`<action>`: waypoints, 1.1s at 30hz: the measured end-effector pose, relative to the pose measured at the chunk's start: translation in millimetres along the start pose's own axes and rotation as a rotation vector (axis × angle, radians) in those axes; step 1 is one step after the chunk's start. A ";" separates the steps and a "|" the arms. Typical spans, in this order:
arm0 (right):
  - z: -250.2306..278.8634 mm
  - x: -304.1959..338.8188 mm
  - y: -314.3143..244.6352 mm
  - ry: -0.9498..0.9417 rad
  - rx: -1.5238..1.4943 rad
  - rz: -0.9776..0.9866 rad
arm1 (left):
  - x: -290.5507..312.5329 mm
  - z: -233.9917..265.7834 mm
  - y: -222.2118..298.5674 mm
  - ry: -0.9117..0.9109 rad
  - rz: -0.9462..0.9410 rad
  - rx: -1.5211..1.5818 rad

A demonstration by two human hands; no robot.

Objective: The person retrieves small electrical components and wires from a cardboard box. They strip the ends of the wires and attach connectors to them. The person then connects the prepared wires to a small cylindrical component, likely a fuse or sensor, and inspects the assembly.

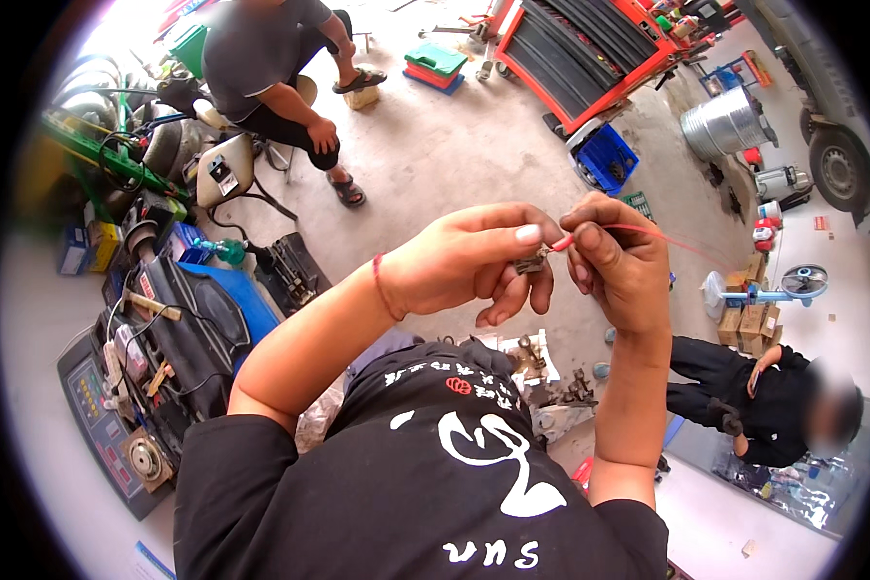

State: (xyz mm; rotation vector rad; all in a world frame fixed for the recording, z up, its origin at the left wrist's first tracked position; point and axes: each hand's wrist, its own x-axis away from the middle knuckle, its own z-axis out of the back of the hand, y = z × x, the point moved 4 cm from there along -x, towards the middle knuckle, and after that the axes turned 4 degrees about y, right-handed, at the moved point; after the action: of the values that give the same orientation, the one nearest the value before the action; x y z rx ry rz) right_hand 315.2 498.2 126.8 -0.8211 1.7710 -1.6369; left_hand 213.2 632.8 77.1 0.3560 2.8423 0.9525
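Both of my hands are raised close together in front of my chest. My left hand pinches a small metal part between thumb and forefinger, its other fingers curled below; most of the part is covered by the fingers. A short, thicker red piece bridges the gap between the two hands. My right hand pinches a thin red wire with thumb and fingers, and its loose length trails off to the right. Whether wire and metal part are joined cannot be made out.
A person sits at the far left, and another person stands at the right. A red tool cabinet, a blue crate and a metal drum stand beyond my hands. Metal parts lie below them. Equipment crowds the left.
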 end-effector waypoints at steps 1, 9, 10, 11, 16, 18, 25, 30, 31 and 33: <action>-0.4 -1.1 -3.7 0.043 0.013 0.010 | 4.4 1.3 4.9 0.012 -0.058 0.025; -39.2 -9.6 -13.4 -0.043 0.032 0.085 | 23.5 12.4 34.3 0.003 -0.341 -0.248; -43.1 -12.0 -13.5 -0.037 0.031 0.096 | 25.5 14.0 38.6 0.011 -0.356 -0.268; -47.0 -14.7 -13.3 -0.032 0.030 0.107 | 28.1 15.0 43.5 0.018 -0.371 -0.288; -61.8 -23.3 -4.5 0.026 -0.071 0.007 | 35.7 24.0 53.5 0.048 -0.444 -0.322; -70.5 -26.4 1.2 0.097 -0.096 -0.040 | 38.4 28.9 59.2 0.064 -0.450 -0.326; -88.0 -33.2 0.6 0.155 -0.128 0.056 | 41.6 33.6 70.6 0.048 -0.440 -0.198; -99.3 -25.5 2.9 0.202 -0.141 0.045 | 47.5 33.9 71.3 0.077 -0.435 -0.255; -100.6 -23.9 3.5 0.205 -0.117 0.071 | 48.3 33.5 70.5 0.080 -0.438 -0.249; -101.5 -20.7 4.7 0.214 -0.071 0.125 | 49.3 32.0 68.8 0.087 -0.443 -0.238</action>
State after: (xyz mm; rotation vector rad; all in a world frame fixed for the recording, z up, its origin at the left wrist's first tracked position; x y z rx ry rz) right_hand 250.2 579.1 129.7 -0.5701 1.9950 -1.6377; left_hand 184.2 717.3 91.4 -0.3329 2.6596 1.2023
